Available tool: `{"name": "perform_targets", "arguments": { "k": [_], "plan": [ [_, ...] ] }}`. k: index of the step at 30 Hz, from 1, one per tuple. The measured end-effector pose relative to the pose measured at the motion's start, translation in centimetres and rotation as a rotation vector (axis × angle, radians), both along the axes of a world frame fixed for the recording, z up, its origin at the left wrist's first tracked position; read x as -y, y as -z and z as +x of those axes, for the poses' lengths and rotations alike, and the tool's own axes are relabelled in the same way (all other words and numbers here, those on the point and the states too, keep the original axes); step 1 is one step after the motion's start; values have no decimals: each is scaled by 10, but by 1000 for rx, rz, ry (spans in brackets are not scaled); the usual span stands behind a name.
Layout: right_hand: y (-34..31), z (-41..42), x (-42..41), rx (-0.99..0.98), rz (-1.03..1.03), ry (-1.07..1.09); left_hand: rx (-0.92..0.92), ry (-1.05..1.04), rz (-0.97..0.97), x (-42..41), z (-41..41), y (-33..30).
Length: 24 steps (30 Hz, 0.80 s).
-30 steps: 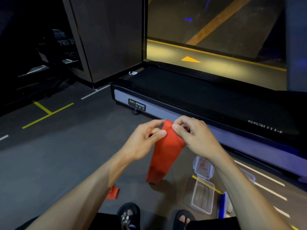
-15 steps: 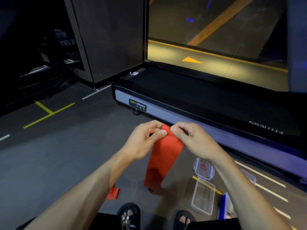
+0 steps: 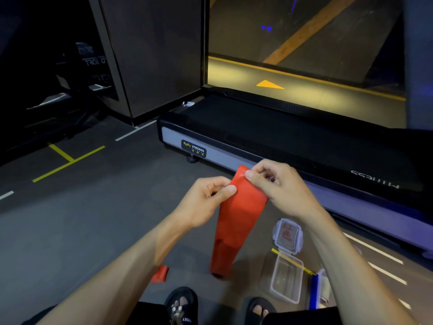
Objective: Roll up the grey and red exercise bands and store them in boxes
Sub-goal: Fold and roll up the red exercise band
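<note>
red band (image 3: 236,221) hangs lengthwise from my hands toward the floor (image 3: 70,231) | my left hand (image 3: 206,200) and right hand (image 3: 278,186) both pinch its top edge | open box (image 3: 287,277) nearer my right

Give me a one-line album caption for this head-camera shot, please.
Both hands, left hand and right hand, pinch the top of a hanging red exercise band above an open clear box.
</note>
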State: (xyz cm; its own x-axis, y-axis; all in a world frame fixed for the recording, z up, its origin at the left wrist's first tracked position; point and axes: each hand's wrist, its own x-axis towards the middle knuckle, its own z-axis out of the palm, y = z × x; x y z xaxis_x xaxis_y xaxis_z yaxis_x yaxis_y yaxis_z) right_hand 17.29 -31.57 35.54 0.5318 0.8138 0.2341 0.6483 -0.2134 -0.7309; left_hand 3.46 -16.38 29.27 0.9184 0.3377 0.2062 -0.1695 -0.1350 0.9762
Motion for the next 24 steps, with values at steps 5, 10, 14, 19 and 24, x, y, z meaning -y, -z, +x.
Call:
{"name": "perform_targets", "arguments": {
  "k": [5,10,14,19,24],
  "plan": [
    [-1,1,2,20,-57,-18,-2,23,-10,-1,1,-5],
    [-2,-2,1,51,-95,-44,-28,23,-11,-3,1,-7],
    [0,-3,1,51,-115,-71,-18,17,-9,-1,3,-8],
    [2,-3,1,46,-133,-104,21,22,13,-1,4,-7],
    [10,2,1,-16,-157,-138,11,-10,78,4,2,-7]
  ]
}}
